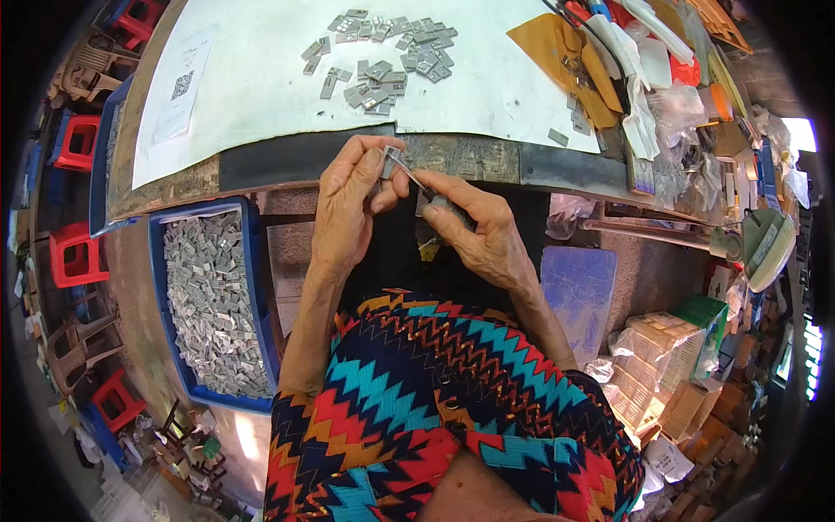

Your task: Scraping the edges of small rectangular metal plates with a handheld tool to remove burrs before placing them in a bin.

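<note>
My left hand (346, 193) pinches a small grey rectangular piece (389, 165) between thumb and fingers, just in front of the bench edge. In my right hand (487, 226) is a slim hand tool (449, 210) with a dark handle and a thin metal shaft. The shaft slants up to the left, and its tip meets the grey piece or lies right against it; the exact contact is too small to tell. Beyond my hands, a loose heap of similar grey pieces (380, 76) lies on the white sheet (252, 87) covering the bench.
A blue crate (271, 348) full of grey pieces stands at left below the bench. Brown paper (544, 43), plastic bags and clutter fill the bench's right side. A lamp head (769, 250) juts out at right. Red stools (80, 252) stand far left; a yellowish crate (657, 357) sits lower right.
</note>
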Tool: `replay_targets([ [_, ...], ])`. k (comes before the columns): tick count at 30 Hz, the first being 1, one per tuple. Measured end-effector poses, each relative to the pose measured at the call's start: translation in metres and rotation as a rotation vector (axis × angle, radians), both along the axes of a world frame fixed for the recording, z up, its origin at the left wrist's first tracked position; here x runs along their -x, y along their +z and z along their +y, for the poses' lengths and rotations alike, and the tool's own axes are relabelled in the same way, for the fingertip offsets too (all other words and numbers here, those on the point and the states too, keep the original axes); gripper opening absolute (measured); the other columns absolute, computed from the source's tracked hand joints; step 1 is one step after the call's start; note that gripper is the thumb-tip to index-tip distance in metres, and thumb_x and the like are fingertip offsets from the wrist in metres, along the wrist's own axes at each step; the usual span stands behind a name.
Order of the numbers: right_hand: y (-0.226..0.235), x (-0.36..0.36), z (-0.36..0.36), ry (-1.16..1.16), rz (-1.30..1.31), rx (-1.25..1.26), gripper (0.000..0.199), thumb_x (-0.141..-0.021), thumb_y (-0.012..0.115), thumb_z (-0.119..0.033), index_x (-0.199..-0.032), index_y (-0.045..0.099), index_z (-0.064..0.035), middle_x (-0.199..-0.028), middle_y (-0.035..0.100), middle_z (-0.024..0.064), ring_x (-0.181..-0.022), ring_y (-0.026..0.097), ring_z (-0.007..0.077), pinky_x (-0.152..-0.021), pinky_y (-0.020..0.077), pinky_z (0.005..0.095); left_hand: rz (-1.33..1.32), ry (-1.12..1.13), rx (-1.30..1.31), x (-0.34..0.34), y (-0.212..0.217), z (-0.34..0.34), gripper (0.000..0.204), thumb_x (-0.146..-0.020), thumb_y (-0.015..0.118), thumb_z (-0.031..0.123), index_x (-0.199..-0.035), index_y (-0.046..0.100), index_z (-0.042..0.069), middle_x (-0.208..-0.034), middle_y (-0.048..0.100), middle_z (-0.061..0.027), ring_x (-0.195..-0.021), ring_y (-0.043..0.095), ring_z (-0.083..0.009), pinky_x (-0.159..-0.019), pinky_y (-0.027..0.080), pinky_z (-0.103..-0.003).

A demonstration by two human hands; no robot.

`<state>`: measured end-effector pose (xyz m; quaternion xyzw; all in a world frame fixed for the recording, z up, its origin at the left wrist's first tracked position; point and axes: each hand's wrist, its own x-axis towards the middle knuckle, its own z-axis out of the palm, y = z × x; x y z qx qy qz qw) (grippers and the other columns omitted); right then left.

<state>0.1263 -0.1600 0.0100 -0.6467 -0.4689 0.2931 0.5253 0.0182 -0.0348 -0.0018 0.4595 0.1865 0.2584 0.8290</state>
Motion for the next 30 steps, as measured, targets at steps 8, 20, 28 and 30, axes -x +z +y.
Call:
replay_targets([
  [8, -0.0031, 0.0001, -0.0025, 0.020, -0.040, 0.024, 0.034, -0.083, 0.055, -0.007, -0.116, 0.052, 0.0002, -0.106, 0.060, 0.0128, -0.095, 0.056, 0.0154, -0.082, 0.0434, 0.0269, 0.008, -0.009, 0.003, 0.0011, -0.0004, 0.0003, 0.027, -0.094, 0.041, 0.020, -0.104, 0.049, -0.003, -0.068, 0.051, -0.0049, -0.052, 0.031, -0.0033, -0.048, 0.027, -0.017],
  [20, -0.0041, 0.0014, -0.0034, 0.015, -0.052, 0.036, 0.034, -0.084, 0.055, -0.008, -0.116, 0.052, 0.0002, -0.103, 0.060, 0.0123, -0.092, 0.056, 0.0147, -0.080, 0.0441, 0.0265, 0.035, -0.010, 0.019, 0.0003, -0.0012, 0.0000, 0.029, -0.094, 0.041, 0.021, -0.104, 0.051, -0.004, -0.067, 0.050, -0.0045, -0.052, 0.031, -0.0029, -0.047, 0.026, -0.017],
  [28, -0.0084, 0.0022, -0.0030, 0.002, -0.052, 0.014, 0.033, -0.085, 0.054, -0.010, -0.116, 0.052, -0.0002, -0.099, 0.060, 0.0094, -0.086, 0.055, 0.0126, -0.076, 0.0448, 0.0248, 0.039, -0.010, 0.012, 0.0010, -0.0021, 0.0000, 0.029, -0.094, 0.041, 0.022, -0.103, 0.051, -0.004, -0.067, 0.050, -0.0038, -0.052, 0.031, -0.0029, -0.046, 0.026, -0.017],
  [30, -0.0056, 0.0012, -0.0036, 0.012, -0.002, 0.050, 0.033, -0.085, 0.054, -0.011, -0.117, 0.052, -0.0010, -0.095, 0.059, 0.0069, -0.079, 0.054, 0.0105, -0.070, 0.0448, 0.0232, 0.057, 0.010, -0.101, 0.0009, -0.0048, -0.0006, 0.029, -0.094, 0.040, 0.022, -0.104, 0.051, -0.003, -0.067, 0.050, -0.0030, -0.052, 0.031, -0.0029, -0.047, 0.026, -0.017],
])
